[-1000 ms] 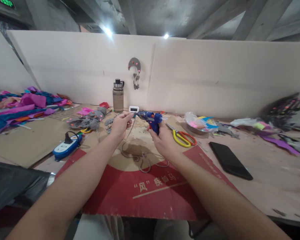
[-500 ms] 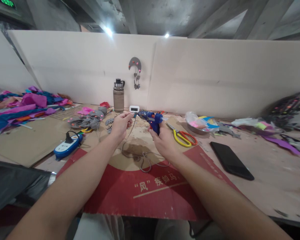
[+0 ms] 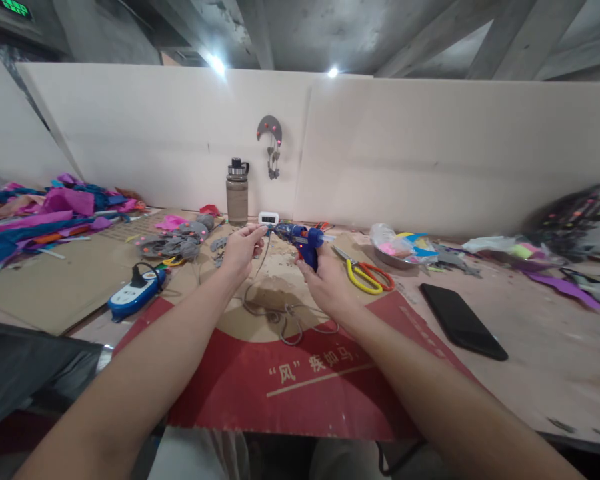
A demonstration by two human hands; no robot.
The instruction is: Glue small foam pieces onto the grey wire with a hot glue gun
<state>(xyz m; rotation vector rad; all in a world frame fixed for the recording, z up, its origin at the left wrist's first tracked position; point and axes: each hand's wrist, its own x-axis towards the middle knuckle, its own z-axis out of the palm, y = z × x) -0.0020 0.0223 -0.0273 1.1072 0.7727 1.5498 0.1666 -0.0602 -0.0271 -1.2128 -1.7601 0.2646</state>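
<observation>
My right hand point(image 3: 329, 280) is wrapped round the handle of a blue hot glue gun point(image 3: 307, 243), a clear glue stick poking from its back end. The gun's nozzle points left, close to the fingertips of my left hand point(image 3: 243, 250). Those fingers are pinched on the end of a thin grey cord point(image 3: 266, 250), which hangs down and lies in loose loops on the red and brown cardboard point(image 3: 220, 393). Whether the nozzle touches the cord is too small to tell. Scissors point(image 3: 363, 275) with yellow and orange handles lie right of my right hand.
Left are a power strip point(image 3: 136, 293), grey felt pieces point(image 3: 173, 243) and coloured cloth scraps point(image 3: 65, 203). Behind stand a water bottle point(image 3: 237, 197) and a small digital clock point(image 3: 269, 218). A bowl of scraps point(image 3: 403, 261) and a phone point(image 3: 463, 321) are on the right. A moon ornament point(image 3: 270, 130) hangs on the board.
Almost nothing differs. Both hands keep their places, with the cord end still held at the glue gun's nozzle.
</observation>
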